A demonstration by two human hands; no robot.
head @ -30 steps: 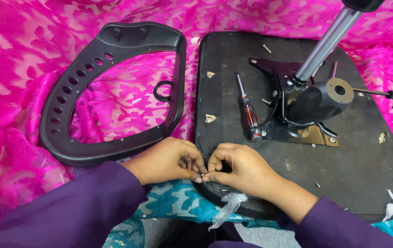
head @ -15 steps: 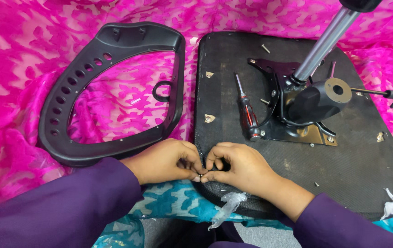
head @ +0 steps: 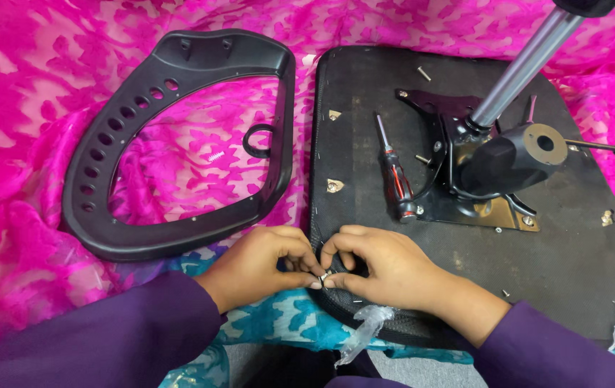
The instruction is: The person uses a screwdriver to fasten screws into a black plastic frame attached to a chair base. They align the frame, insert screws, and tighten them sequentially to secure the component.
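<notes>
Both arms in long, loose dark-purple fabric sleeves to wrists; bare left hand (head: pixel 261 264) & right hand (head: pixel 383 266), no rings/gloves.

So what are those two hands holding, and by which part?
A small silvery metal fastener, pinched between the fingertips of the left hand and the right hand. It is too small to tell which part each grip takes.

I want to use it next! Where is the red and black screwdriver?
The red and black screwdriver lies on the black chair seat underside, left of the metal mechanism plate, beyond both hands.
</notes>
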